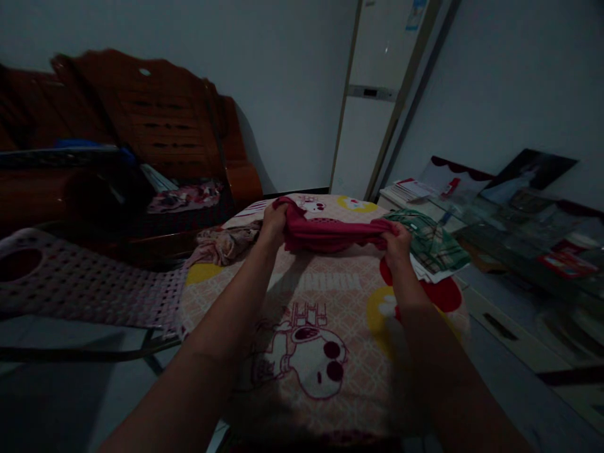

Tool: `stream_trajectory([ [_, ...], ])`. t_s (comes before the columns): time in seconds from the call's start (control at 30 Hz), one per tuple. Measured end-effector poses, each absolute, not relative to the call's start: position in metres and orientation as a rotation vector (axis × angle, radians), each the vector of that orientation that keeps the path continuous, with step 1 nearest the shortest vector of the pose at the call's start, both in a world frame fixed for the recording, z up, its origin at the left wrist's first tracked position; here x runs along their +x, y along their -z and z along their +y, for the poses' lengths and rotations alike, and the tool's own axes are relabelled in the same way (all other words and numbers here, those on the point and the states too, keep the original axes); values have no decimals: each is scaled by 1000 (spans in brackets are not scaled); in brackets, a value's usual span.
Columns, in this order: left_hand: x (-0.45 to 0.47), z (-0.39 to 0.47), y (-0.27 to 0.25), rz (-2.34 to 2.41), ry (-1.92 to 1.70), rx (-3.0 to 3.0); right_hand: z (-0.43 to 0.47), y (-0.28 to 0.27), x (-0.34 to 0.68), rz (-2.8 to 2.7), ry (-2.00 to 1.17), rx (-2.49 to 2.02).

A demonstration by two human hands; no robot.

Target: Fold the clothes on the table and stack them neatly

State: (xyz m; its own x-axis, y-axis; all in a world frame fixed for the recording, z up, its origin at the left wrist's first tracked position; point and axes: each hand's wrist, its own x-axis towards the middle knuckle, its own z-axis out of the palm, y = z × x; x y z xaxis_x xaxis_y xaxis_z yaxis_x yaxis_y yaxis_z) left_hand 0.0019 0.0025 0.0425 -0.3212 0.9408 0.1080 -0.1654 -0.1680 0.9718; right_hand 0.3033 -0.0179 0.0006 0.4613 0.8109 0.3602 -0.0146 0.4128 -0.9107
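Note:
A dark red piece of clothing [333,236] is stretched sideways between my two hands, over the far part of a round table. My left hand [275,225] grips its left end, and my right hand [397,242] is closed round its right end. What kind of garment it is I cannot make out. Beneath it lies a pink patterned cloth [349,314] with a cartoon dog, covering the table. A crumpled beige-pink garment [224,244] rests left of my left hand. Just beyond my right hand is a green plaid garment [429,236] on some white sheets.
A woven chair [108,280] stands to the left, with a carved wooden sofa [155,119] behind it. At the back is a tall white air conditioner [365,126]. A glass-topped cabinet [509,226] with papers and a picture runs along the right.

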Motion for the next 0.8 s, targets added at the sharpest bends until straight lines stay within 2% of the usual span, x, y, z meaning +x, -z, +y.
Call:
stream_trajectory([
  [0.07, -2, -1, -63, 1168, -1558, 1243, -10, -18, 304, -908, -658, -917],
  [0.17, -7, -13, -76, 1138, -1215, 1802, -6, -33, 305, -885, -634, -856],
  [0.27, -10, -24, -63, 1273, -790, 2216, -13, -29, 306, -896, -584, -888],
  [0.33, -12, -27, -46, 1450, -628, 2307, -21, -21, 308, -920, -584, -919],
  [0.43, -17, -28, -28, 1537, -788, 2143, -35, -14, 312, -978, -671, -945],
  [0.57, -24, -37, -38, 1141, -1258, 1500, -53, -28, 319, -1041, -896, -940],
  [0.67, -27, -54, -69, 933, -1303, 1281, -70, -51, 320, -1096, -1034, -896],
  [0.8, -32, -77, -98, 813, -1237, 1352, -90, -74, 322, -1105, -1058, -795],
])
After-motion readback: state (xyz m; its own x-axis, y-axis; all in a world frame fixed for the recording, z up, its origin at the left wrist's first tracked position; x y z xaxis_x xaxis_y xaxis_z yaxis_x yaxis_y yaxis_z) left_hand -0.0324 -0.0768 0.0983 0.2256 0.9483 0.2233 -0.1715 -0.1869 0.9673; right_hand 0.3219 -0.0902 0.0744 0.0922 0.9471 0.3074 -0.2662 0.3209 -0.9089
